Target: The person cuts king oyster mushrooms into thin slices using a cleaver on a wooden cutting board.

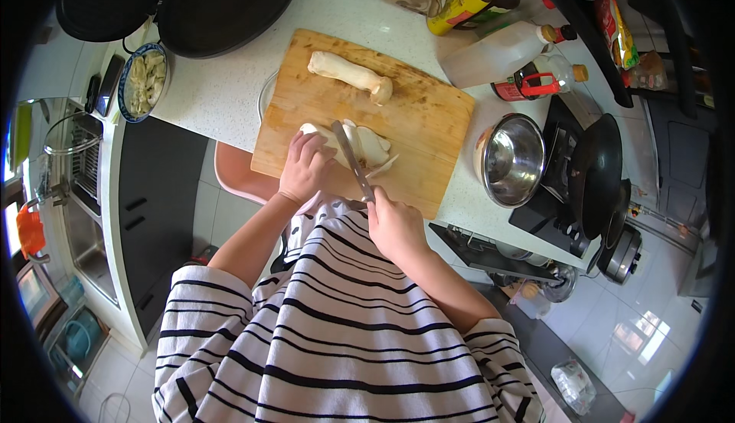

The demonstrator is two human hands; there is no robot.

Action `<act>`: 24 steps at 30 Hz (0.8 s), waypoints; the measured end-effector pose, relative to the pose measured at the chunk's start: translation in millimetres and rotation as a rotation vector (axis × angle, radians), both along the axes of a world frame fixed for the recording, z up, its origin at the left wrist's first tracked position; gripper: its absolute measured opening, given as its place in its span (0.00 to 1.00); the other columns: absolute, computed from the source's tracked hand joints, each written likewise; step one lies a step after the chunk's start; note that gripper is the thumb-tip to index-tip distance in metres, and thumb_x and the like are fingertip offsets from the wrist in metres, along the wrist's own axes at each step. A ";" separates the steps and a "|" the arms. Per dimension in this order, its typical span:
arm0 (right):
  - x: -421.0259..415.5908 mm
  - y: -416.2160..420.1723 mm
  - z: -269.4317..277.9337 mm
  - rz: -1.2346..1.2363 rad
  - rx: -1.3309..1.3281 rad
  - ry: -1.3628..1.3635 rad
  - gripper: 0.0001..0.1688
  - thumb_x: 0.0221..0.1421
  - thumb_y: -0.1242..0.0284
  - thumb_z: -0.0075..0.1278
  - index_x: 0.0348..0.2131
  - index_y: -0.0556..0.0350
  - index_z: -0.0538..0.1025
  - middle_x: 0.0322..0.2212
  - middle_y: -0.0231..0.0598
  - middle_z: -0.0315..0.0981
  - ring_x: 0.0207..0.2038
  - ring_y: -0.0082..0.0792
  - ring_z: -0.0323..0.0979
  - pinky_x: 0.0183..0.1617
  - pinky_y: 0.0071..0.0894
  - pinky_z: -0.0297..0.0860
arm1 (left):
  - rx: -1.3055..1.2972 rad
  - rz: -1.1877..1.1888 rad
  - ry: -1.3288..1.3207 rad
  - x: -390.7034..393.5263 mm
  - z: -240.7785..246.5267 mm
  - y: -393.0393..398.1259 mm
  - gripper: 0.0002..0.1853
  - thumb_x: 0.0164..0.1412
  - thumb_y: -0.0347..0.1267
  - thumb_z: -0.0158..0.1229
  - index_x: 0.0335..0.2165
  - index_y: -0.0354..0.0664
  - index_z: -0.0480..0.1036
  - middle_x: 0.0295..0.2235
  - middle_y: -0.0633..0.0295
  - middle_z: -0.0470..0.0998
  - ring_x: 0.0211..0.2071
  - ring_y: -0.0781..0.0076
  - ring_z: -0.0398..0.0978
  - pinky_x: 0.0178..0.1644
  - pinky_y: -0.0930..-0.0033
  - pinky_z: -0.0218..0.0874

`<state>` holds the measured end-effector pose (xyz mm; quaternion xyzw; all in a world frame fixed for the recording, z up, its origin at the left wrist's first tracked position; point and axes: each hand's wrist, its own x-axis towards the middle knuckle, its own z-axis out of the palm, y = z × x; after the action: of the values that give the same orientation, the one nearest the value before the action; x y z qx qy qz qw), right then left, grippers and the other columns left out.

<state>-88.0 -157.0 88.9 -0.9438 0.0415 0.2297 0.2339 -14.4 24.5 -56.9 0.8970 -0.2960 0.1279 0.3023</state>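
A wooden cutting board (430, 113) lies on the counter before me. My right hand (397, 222) grips the handle of a kitchen knife (351, 153), whose blade points away from me across the near part of the board. My left hand (307, 162) presses its bent fingers on a pale king oyster mushroom piece (313, 129), just left of the blade. To the right of the blade, several cut mushroom slices (372, 144) lie overlapping, with a thin sliver beside them. A whole king oyster mushroom (350, 77) rests across the far part of the board.
A steel bowl (515, 162) stands right of the board, near a wok (596, 176) on the stove. Bottles (498, 54) crowd the back right. At the left are a black open pan (227, 6) and a patterned bowl of pale food (144, 81). A pink bin (238, 176) stands below the counter's edge.
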 end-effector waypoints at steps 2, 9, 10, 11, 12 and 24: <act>0.8 -0.6 0.5 0.000 -0.003 0.004 0.07 0.61 0.70 0.44 0.36 0.55 0.68 0.13 0.46 0.71 0.19 0.53 0.73 0.26 0.50 0.68 | 0.001 0.002 -0.002 0.0 -0.7 -0.2 0.18 0.46 0.28 0.63 0.38 0.45 0.71 0.44 0.58 0.68 0.52 0.55 0.65 0.61 0.47 0.56; 1.1 -0.4 7.1 0.006 -0.003 -0.036 0.08 0.60 0.70 0.45 0.35 0.56 0.68 0.13 0.46 0.71 0.18 0.52 0.72 0.25 0.50 0.68 | -0.013 0.006 -0.004 -0.1 -2.3 0.1 0.17 0.46 0.28 0.65 0.38 0.45 0.71 0.44 0.57 0.68 0.51 0.52 0.65 0.60 0.46 0.57; 0.8 -0.5 7.5 0.014 -0.007 -0.043 0.08 0.60 0.70 0.45 0.35 0.56 0.69 0.13 0.45 0.71 0.18 0.52 0.72 0.25 0.50 0.68 | -0.017 0.003 0.001 0.0 -1.9 0.1 0.17 0.46 0.27 0.65 0.38 0.45 0.71 0.44 0.57 0.68 0.51 0.50 0.64 0.60 0.45 0.57; -0.1 -0.7 6.2 0.024 -0.017 -0.045 0.08 0.60 0.70 0.45 0.35 0.56 0.69 0.12 0.45 0.71 0.18 0.52 0.72 0.25 0.49 0.68 | -0.017 0.003 -0.001 -0.3 -2.9 0.0 0.17 0.46 0.27 0.65 0.38 0.45 0.71 0.44 0.56 0.68 0.51 0.50 0.64 0.60 0.45 0.57; -1.7 -1.0 3.0 0.034 -0.027 -0.047 0.08 0.60 0.70 0.46 0.35 0.56 0.69 0.12 0.45 0.71 0.18 0.52 0.72 0.25 0.49 0.68 | -0.016 0.002 -0.003 -0.5 -4.2 0.0 0.17 0.46 0.27 0.65 0.38 0.45 0.71 0.44 0.56 0.68 0.51 0.50 0.64 0.60 0.45 0.57; 10.4 16.1 -12.1 0.062 -0.043 -0.031 0.07 0.56 0.75 0.45 0.35 0.61 0.69 0.13 0.49 0.71 0.19 0.53 0.74 0.25 0.49 0.70 | 0.027 0.003 -0.029 -1.1 -7.2 0.9 0.17 0.47 0.29 0.61 0.38 0.46 0.70 0.46 0.56 0.67 0.52 0.53 0.64 0.60 0.44 0.56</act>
<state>-77.6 -141.0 76.8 -0.9529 0.0135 0.2210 0.2070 -15.5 25.4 -64.0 0.8995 -0.3007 0.1373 0.2858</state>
